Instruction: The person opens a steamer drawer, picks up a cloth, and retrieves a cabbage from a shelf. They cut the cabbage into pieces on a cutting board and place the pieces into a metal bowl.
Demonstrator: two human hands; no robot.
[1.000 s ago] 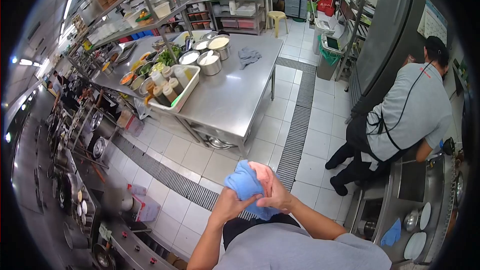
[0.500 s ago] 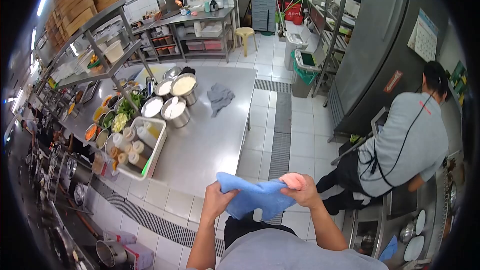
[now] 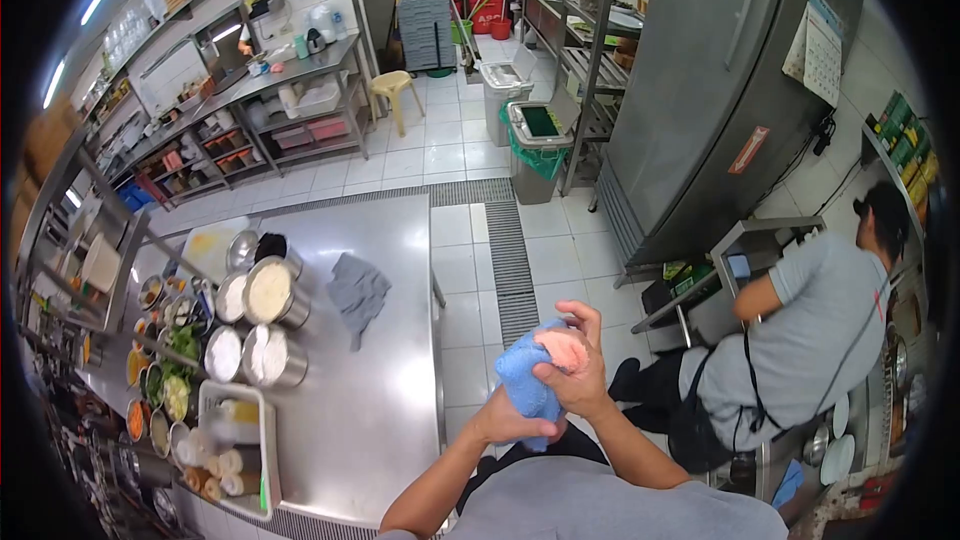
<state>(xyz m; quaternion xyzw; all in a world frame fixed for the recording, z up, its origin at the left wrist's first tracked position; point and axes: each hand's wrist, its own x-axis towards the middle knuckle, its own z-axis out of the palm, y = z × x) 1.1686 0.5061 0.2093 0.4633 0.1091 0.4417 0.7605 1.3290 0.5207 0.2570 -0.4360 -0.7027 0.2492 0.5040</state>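
Note:
A blue cloth [image 3: 522,372], bunched up, is held between both hands in front of my body. My left hand [image 3: 510,420] grips its lower part, with some fingers hidden behind the fabric. Higher up, my right hand [image 3: 583,370] closes round the cloth's right side and also holds a crumpled pink cloth [image 3: 563,348] against it. The index finger of that hand curls over the top. A grey cloth [image 3: 358,295] lies crumpled on the steel table [image 3: 350,420] ahead to the left, apart from both hands.
Metal pots [image 3: 272,295] of white and cream contents and a white bin of squeeze bottles [image 3: 240,420] stand on the table. A co-worker [image 3: 800,330] bends at the right counter. Beyond are a tall steel fridge [image 3: 700,120], a lidded trash bin [image 3: 538,155] and a yellow stool [image 3: 397,95].
The blue cloth was stretched between my hands; now it is bunched and my hands are close together. The view has turned right. The co-worker's arm is now bent in front of the body.

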